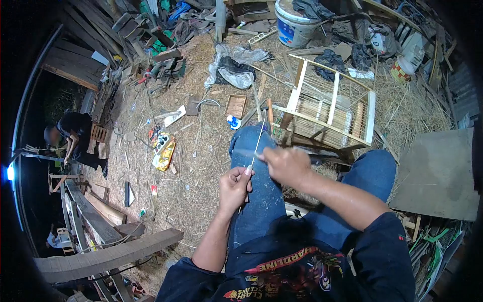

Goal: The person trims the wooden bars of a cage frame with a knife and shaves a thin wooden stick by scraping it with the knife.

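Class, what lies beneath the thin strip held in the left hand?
Beneath the thin strip, a blue jeans leg shows, flecked with pale specks. Whatever lies directly under the left hand is covered.

The thin stick (260, 137) in my left hand (234, 190) looks like smooth wood. Beneath that hand, my jeans (256, 201) are matt cloth, speckled with dust. Beyond my right hand (289, 163), the frame (334, 98) is bare, matt wood. Farther ahead stands a glossy, smooth plastic bucket (297, 26). The bag (240, 79) ahead of my left hand is crumpled, shiny plastic; the beam (110, 254) to its left, rough wood.
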`<state>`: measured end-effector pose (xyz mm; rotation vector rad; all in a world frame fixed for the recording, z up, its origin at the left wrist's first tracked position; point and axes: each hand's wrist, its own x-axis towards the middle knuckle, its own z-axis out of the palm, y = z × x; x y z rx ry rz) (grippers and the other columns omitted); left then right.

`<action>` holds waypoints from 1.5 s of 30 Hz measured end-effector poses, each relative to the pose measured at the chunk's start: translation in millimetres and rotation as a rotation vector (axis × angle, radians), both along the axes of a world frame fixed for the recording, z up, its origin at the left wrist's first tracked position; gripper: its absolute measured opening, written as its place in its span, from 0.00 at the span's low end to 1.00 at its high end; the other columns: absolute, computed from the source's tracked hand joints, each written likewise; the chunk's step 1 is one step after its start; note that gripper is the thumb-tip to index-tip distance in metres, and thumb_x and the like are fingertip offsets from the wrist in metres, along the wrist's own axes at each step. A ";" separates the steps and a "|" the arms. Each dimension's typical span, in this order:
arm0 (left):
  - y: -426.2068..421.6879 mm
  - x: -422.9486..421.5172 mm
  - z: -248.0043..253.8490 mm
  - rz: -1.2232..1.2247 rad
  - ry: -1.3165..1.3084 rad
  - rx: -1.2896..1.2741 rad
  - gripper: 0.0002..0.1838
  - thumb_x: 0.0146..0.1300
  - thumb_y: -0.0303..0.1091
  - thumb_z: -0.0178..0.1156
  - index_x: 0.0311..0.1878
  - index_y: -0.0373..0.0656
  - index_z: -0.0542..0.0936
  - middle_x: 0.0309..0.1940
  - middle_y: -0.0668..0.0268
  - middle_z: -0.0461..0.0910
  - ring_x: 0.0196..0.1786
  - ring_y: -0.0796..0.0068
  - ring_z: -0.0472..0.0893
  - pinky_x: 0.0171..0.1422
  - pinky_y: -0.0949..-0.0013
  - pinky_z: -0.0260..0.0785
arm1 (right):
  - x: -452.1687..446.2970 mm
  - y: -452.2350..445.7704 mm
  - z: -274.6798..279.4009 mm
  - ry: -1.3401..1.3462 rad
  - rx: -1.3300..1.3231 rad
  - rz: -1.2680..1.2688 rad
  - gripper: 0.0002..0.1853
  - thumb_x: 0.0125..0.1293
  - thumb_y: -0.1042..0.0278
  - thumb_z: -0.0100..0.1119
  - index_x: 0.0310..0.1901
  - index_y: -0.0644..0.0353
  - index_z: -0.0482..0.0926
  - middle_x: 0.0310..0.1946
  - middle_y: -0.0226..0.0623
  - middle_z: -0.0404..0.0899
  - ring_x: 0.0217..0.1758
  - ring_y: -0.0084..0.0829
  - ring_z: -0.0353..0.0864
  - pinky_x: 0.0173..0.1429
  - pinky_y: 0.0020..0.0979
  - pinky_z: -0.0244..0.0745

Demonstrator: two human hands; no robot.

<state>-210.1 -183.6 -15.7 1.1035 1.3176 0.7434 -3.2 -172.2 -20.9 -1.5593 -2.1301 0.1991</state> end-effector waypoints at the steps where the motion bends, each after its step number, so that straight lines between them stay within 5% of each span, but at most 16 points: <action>1: 0.0 -0.5 -2.7 0.000 0.003 0.027 0.13 0.79 0.38 0.63 0.42 0.37 0.85 0.18 0.71 0.77 0.15 0.86 0.68 0.17 0.76 0.57 | -2.7 -6.8 3.3 0.016 0.018 0.044 0.12 0.78 0.59 0.56 0.35 0.54 0.80 0.21 0.40 0.85 0.21 0.41 0.88 0.20 0.44 0.81; 45: -9.4 -10.9 2.1 -0.015 0.043 -0.025 0.12 0.76 0.37 0.67 0.40 0.39 0.83 0.19 0.71 0.79 0.14 0.86 0.69 0.17 0.77 0.56 | 10.8 15.9 -1.0 -0.005 0.022 -0.029 0.09 0.73 0.60 0.60 0.34 0.52 0.79 0.21 0.38 0.84 0.21 0.39 0.88 0.20 0.42 0.80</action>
